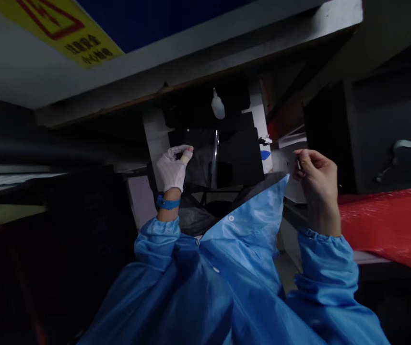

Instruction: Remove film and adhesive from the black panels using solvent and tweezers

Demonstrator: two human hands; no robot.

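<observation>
Apparently handling step: right hand (316, 172), centre right, pinches piece (299, 164); left hand (172, 167), mid-frame, curled, contents unclear; next needs steady pinch.

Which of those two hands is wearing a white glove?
The left hand, the one with the blue wristband; the right hand is ungloved and pinches a small slim item.
</observation>
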